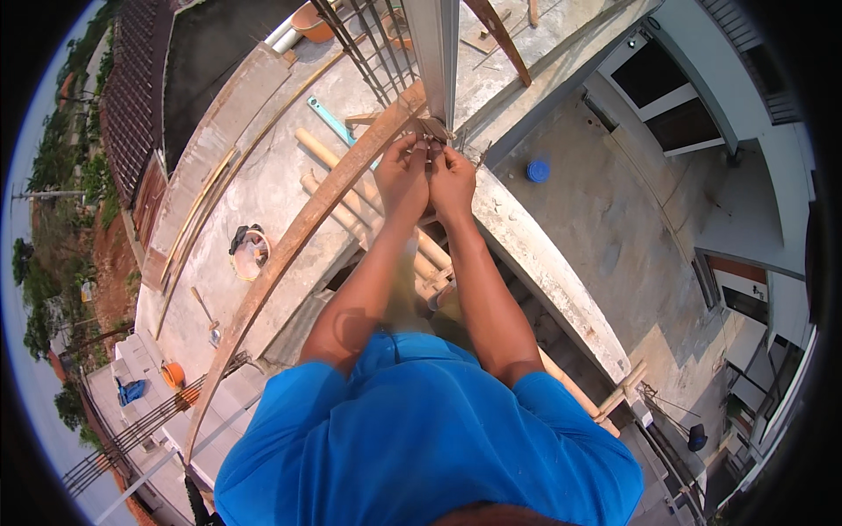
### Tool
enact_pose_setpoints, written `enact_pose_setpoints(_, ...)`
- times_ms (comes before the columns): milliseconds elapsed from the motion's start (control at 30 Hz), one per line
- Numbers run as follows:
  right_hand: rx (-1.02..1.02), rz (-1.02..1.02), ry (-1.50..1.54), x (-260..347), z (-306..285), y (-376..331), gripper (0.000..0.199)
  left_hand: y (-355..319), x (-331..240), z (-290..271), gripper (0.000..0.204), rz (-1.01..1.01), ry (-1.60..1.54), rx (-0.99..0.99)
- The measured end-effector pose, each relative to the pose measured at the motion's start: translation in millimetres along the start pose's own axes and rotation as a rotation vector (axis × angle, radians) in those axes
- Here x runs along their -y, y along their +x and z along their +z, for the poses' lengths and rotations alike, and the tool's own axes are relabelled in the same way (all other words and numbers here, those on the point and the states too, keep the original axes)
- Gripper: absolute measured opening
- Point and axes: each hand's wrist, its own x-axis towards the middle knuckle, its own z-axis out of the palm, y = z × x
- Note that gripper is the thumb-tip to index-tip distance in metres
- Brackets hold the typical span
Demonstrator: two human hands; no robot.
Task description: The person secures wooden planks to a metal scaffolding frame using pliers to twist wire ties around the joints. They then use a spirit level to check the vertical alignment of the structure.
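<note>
My left hand point(403, 181) and my right hand point(453, 184) are close together at the foot of an upright grey metal post point(437, 61). The fingers of both hands are bent and pinched around something small and dark, too hidden to name. A long wooden plank point(303, 232) runs diagonally from the lower left up to the post, its upper end just beside my left hand. Behind the plank, a turquoise tool point(328, 117) with a long flat body lies partly covered. Bamboo poles point(316, 149) pass beneath the plank and my forearms.
Vertical steel bars point(373, 61) rise left of the post. A concrete ledge point(553, 263) runs down to the right, with a drop to a lower courtyard holding a blue bucket point(538, 171). A trowel point(210, 326), an orange bucket point(173, 375) and a clear bag point(250, 252) are at left.
</note>
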Motion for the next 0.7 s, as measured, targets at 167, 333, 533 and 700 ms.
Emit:
enact_pose_setpoints(167, 0.025, 0.165, 0.399, 9, 17, -6, 0.030, -21, -43, -1, 0.027, -0.041, 0.056, -0.014)
enact_pose_setpoints(333, -0.097, 0.207, 0.625, -21, 46, 2, 0.029, 0, -136, 0, 0.023, -0.153, 0.211, 0.021)
enact_pose_setpoints(533, -0.141, 0.193, 0.658, -22, 54, -1, 0.027, 104, -163, -52, 0.024, 0.015, 0.729, 0.169)
enact_pose_setpoints(700, -0.160, 0.150, 0.623, -26, 57, -1, 0.028, 165, -142, -68, 0.020, 0.011, 0.437, 0.204)
